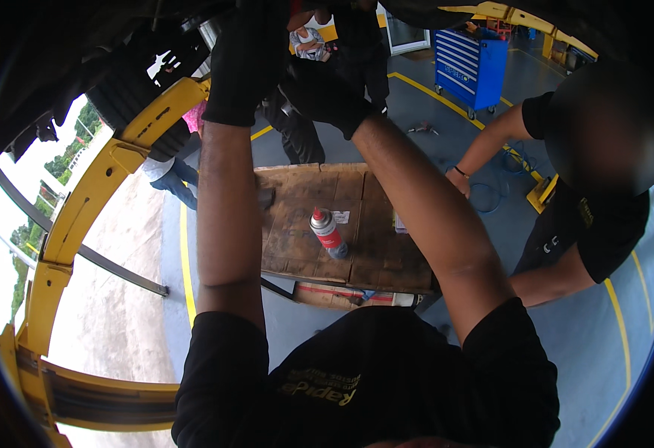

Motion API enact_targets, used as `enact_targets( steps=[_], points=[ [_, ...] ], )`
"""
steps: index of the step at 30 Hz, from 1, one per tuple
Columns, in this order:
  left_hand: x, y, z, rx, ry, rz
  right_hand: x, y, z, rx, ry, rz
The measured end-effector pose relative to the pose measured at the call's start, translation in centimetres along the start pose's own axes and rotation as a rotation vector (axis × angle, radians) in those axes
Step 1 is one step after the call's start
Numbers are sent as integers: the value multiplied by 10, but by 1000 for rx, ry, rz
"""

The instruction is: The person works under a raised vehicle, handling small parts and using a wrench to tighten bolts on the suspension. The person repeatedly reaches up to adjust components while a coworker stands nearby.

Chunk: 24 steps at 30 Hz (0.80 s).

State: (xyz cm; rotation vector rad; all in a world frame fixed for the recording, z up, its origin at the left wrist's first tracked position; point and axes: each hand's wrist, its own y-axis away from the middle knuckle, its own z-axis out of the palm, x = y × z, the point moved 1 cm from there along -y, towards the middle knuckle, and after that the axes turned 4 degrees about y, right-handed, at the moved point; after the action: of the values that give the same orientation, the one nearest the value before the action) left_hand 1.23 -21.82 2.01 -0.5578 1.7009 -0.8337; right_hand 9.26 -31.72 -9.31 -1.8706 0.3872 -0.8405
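Pretty sure this is the hands-up-overhead part of the job: left gloved hand [241,71] and right gloved hand [328,98] are close together at the dark vehicle underside [140,41], which sits above them along the top of the view. Can't tell if either grip is closed on anything, the fingertips just vanish into shadow. Tyre [118,104] and yellow lift arm [88,205] are off to the left. Spray can [329,233] stands on the cardboard-covered table [390,261], untouched. IMO the next move calls for steady hands and better light.
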Motion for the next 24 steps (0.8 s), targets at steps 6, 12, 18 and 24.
enact_targets(
  steps=[6,12,18,24],
  points=[
    [18,-18,2,-205,512,-656,2,9,-15,-143,-56,89],
    [-4,-14,-23,-439,430,-682,-49,3,-138,196,-237,22],
    [-37,9,4,-31,397,-191,-29,8,-76,-61,-252,-110],
    [10,-10,1,-115,612,-591,-5,3,-8,84,-137,-44]
  ],
)
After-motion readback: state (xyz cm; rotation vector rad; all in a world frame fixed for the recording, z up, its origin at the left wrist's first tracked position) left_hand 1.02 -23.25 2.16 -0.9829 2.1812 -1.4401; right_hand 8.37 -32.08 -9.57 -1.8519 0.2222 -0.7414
